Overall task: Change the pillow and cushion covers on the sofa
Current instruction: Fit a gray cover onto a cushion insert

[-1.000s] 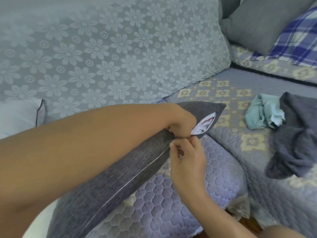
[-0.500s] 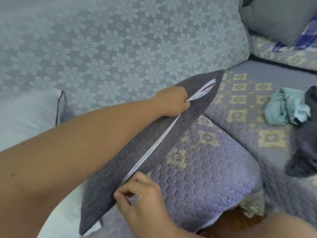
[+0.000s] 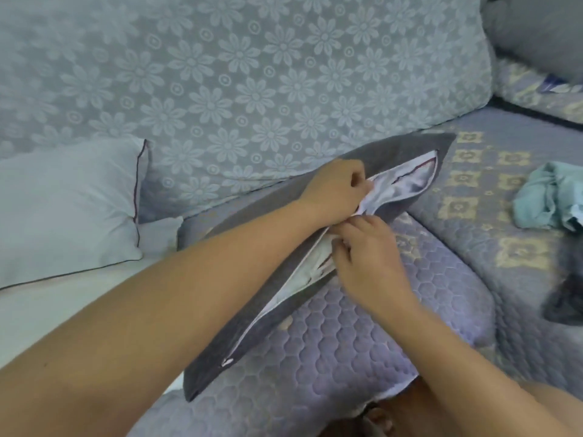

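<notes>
Floral sofa back fills the upper frame, a white pillow at left. At centre, a grey cushion cover lies unzipped on the quilted seat; left hand and right hand pinch its opening edges over the white insert.

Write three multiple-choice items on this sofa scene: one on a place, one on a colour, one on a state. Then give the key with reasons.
1. Where does the white pillow lie?
A. left of the grey cushion cover
B. on the crumpled clothes
C. on the floor

2. What colour is the crumpled cloth at far right?
A. red
B. pale teal
C. yellow

3. How is the cover's opening?
A. zipped shut
B. gaping, white insert showing
C. knotted shut

Key: A, it leans on the backrest at left; B, its folds are pale teal; B, the left hand and right hand grip its edges, white showing between.
</notes>
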`<state>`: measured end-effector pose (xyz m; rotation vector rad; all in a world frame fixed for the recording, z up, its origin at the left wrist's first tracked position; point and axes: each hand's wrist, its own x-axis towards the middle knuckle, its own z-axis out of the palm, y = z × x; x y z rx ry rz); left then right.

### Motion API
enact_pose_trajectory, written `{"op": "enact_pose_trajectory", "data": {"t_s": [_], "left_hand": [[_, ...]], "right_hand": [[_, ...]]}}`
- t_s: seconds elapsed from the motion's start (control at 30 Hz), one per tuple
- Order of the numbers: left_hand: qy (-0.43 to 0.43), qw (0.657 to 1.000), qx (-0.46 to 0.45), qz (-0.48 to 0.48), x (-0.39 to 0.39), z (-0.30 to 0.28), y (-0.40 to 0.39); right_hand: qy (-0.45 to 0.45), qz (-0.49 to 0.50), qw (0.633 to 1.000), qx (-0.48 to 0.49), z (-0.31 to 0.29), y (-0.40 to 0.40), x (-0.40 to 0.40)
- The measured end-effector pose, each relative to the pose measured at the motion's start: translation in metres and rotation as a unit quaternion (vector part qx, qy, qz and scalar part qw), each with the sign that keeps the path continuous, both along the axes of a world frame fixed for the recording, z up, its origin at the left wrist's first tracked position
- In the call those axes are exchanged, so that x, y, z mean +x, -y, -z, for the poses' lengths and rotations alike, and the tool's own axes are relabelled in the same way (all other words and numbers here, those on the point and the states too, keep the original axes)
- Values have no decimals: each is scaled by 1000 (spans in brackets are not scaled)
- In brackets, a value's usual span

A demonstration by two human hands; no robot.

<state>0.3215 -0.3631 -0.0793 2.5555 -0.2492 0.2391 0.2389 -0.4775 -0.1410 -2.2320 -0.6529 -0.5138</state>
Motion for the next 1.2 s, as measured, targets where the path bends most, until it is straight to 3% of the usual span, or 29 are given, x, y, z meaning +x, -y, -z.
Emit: {"op": "enact_pose_trajectory", "data": {"t_s": [0.07,0.2,0.27,0.33,0.43,0.53,0.6,0.63,0.73,0.83,0.97,1.03,1.1,1.2], "left_hand": [[-11,999,-28,-23,-27,-2,-2],[-143,983,79,-79,-139,26,-15],[-102,966,176,-161,-195,50,-17],[-37,947,193,-255,-225,69,-22],[28,925,123,-358,-259,77,-38],[-41,897,48,-437,-288,69,-57],[-80,867,-115,-479,-294,67,-72],[-59,845,-202,-491,-296,68,-76],[30,805,-300,-511,-295,69,-74],[47,807,-347,-475,-287,67,-71],[39,821,-414,-390,-284,50,-75],[32,780,-505,-367,-279,39,-80],[27,703,-635,-319,-271,34,-88],[19,617,-751,-234,-263,39,-90]], "right_hand": [[-37,1,999,-12,-2,20,19],[-40,-14,999,-24,-14,39,23],[-42,-11,999,-11,-24,37,15],[-39,-1,999,-3,-29,29,8],[-26,11,999,-42,-26,17,-2],[3,-19,998,-64,-21,0,-23],[19,-47,997,-59,-17,-11,-41],[25,-62,996,-61,-14,-17,-50],[52,-110,988,-97,-9,-34,-73],[85,-169,975,-118,-9,-50,-83],[30,-216,973,-78,-18,-52,-67],[29,-246,964,-100,-21,-52,-61],[48,-268,954,-122,-20,-57,-62],[-6,-270,962,-47,-26,-66,-58]]}}
